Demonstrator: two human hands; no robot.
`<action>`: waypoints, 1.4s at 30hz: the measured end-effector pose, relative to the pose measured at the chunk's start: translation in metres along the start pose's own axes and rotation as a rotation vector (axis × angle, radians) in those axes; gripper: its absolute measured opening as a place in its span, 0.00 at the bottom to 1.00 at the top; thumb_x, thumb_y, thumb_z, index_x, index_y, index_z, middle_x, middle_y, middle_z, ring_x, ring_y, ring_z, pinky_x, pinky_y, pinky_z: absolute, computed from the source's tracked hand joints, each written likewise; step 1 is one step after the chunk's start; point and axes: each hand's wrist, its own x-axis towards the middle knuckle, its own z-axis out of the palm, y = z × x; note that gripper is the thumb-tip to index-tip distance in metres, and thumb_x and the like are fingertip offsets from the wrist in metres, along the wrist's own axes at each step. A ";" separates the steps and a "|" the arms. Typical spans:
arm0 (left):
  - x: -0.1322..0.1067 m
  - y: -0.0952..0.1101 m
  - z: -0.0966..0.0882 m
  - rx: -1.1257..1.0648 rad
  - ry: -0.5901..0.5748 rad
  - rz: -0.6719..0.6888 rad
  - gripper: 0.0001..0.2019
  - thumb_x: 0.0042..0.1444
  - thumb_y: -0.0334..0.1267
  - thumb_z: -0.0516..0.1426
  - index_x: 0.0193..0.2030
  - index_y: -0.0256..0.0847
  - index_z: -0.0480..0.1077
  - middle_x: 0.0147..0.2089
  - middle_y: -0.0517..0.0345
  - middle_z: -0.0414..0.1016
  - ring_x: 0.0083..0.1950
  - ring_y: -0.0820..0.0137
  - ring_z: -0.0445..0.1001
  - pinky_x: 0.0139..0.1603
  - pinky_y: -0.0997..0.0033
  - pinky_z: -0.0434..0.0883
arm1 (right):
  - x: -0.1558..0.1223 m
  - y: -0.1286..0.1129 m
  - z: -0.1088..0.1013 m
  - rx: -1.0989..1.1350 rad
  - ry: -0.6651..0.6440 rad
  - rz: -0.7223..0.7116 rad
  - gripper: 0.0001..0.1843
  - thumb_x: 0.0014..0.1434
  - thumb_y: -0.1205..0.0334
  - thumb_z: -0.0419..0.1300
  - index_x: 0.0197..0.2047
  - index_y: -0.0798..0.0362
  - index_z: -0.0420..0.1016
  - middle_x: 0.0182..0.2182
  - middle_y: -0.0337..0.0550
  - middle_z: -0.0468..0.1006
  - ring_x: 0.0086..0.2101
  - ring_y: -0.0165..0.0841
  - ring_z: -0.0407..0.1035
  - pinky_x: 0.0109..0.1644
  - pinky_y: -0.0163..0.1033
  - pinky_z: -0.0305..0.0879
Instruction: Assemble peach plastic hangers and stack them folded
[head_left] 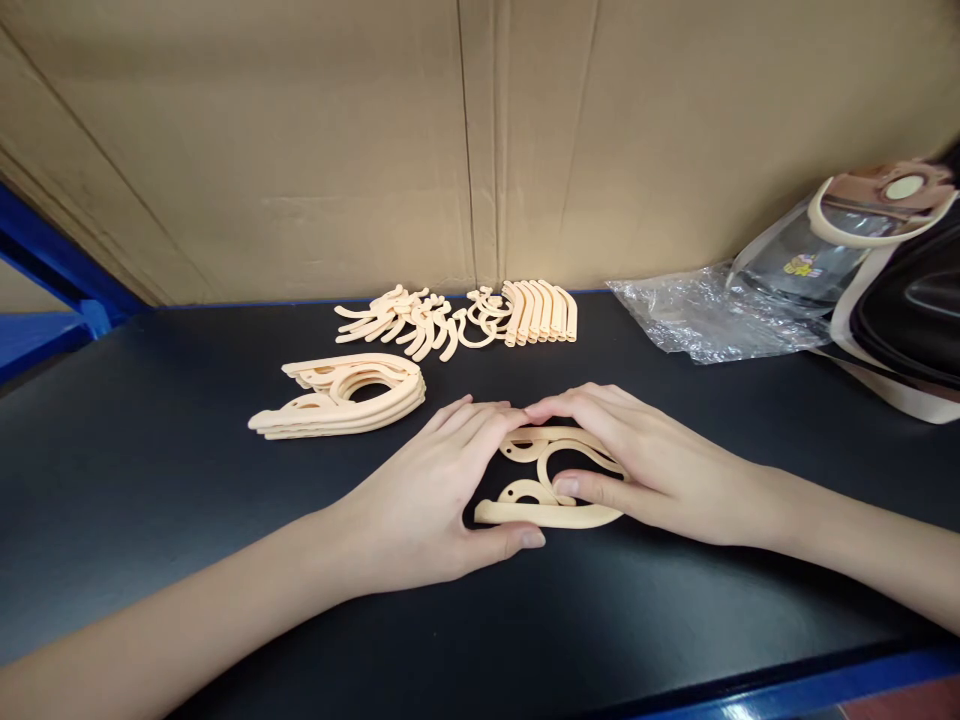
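Note:
Both of my hands rest on a cream plastic folding hanger [551, 490] lying flat on the black tabletop [150, 480]. My left hand [431, 490] cups its left side, fingers arched over the top and thumb pressed at the lower edge. My right hand [645, 465] covers its right side, fingertips meeting the left hand's at the top, thumb touching the inner curve. A stack of folded hangers of the same kind [341, 395] lies to the left behind my hands.
Loose cream hanger parts [405, 320] and a row of curved pieces [540, 312] lie by the cardboard back wall [465, 140]. At the right lie a crumpled clear plastic bag [705, 315] and a bottle with a cream lid [847, 235]. A blue frame edge [787, 690] runs along the front.

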 end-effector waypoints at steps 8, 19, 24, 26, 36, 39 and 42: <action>0.002 -0.001 0.000 0.016 0.027 0.030 0.32 0.54 0.46 0.64 0.62 0.40 0.57 0.60 0.48 0.71 0.61 0.57 0.69 0.68 0.46 0.59 | 0.001 0.009 0.002 -0.027 0.149 0.156 0.25 0.67 0.44 0.51 0.60 0.48 0.62 0.52 0.45 0.75 0.52 0.40 0.67 0.56 0.49 0.62; 0.004 -0.008 -0.006 0.378 0.253 0.068 0.26 0.59 0.43 0.59 0.61 0.38 0.58 0.60 0.45 0.71 0.60 0.57 0.71 0.66 0.48 0.59 | 0.003 0.017 -0.003 0.184 0.274 0.391 0.14 0.64 0.47 0.57 0.42 0.49 0.72 0.31 0.37 0.77 0.31 0.32 0.69 0.34 0.37 0.63; 0.003 -0.007 -0.005 0.412 0.269 0.093 0.26 0.59 0.42 0.59 0.61 0.35 0.60 0.60 0.44 0.71 0.60 0.57 0.70 0.67 0.50 0.58 | 0.006 0.017 -0.006 0.419 0.211 0.355 0.18 0.63 0.48 0.57 0.30 0.52 0.68 0.25 0.34 0.66 0.28 0.28 0.60 0.31 0.35 0.56; 0.002 -0.007 -0.005 0.406 0.267 0.089 0.26 0.59 0.42 0.59 0.61 0.35 0.60 0.61 0.44 0.70 0.61 0.57 0.69 0.67 0.51 0.58 | 0.007 0.016 -0.007 0.521 0.195 0.331 0.19 0.64 0.48 0.57 0.28 0.53 0.66 0.25 0.33 0.62 0.27 0.26 0.57 0.31 0.34 0.54; 0.003 -0.005 -0.006 0.382 0.254 0.061 0.26 0.58 0.42 0.59 0.61 0.36 0.59 0.61 0.45 0.70 0.61 0.57 0.68 0.65 0.51 0.60 | 0.008 0.016 -0.006 0.681 0.198 0.326 0.21 0.61 0.45 0.59 0.27 0.54 0.67 0.25 0.34 0.63 0.28 0.27 0.58 0.32 0.34 0.55; 0.002 -0.004 -0.006 0.382 0.258 0.059 0.26 0.58 0.42 0.59 0.61 0.35 0.60 0.61 0.45 0.70 0.60 0.56 0.69 0.64 0.51 0.60 | 0.008 0.016 -0.006 0.684 0.200 0.331 0.21 0.61 0.45 0.59 0.27 0.54 0.67 0.25 0.34 0.64 0.28 0.27 0.58 0.33 0.34 0.55; 0.002 -0.003 -0.006 0.383 0.247 0.050 0.26 0.58 0.42 0.59 0.61 0.35 0.60 0.61 0.45 0.70 0.61 0.57 0.68 0.65 0.52 0.59 | 0.008 0.016 -0.006 0.697 0.204 0.328 0.20 0.61 0.47 0.60 0.27 0.54 0.68 0.25 0.33 0.64 0.27 0.26 0.58 0.33 0.34 0.55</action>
